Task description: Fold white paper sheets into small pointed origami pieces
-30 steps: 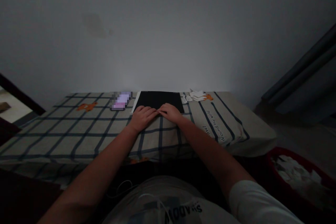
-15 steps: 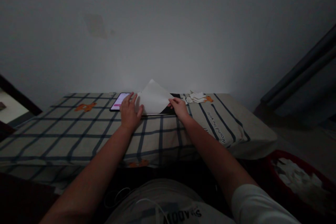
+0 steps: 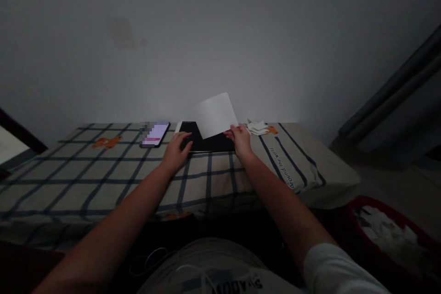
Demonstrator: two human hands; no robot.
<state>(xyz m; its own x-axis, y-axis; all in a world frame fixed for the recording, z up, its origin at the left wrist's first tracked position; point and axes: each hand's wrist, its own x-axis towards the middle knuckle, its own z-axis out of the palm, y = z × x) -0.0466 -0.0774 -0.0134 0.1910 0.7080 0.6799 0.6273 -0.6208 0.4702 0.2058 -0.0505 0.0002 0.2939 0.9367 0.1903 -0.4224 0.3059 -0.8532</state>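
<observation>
The right hand [image 3: 239,141] pinches the lower right corner of a white sheet [image 3: 216,115], which is tilted up over a black pad [image 3: 206,144] lying on the counter [image 3: 144,172]. The left hand [image 3: 177,150] has its thumb and fingers spread apart at the pad's left side; whether the fingertips touch it, I cannot tell. A phone [image 3: 156,134] with a lit screen lies to the left of that hand, and white paper scraps [image 3: 257,127] lie just right of the pad. On the floor at right, a red basket [image 3: 353,206] holds crumpled white material.
</observation>
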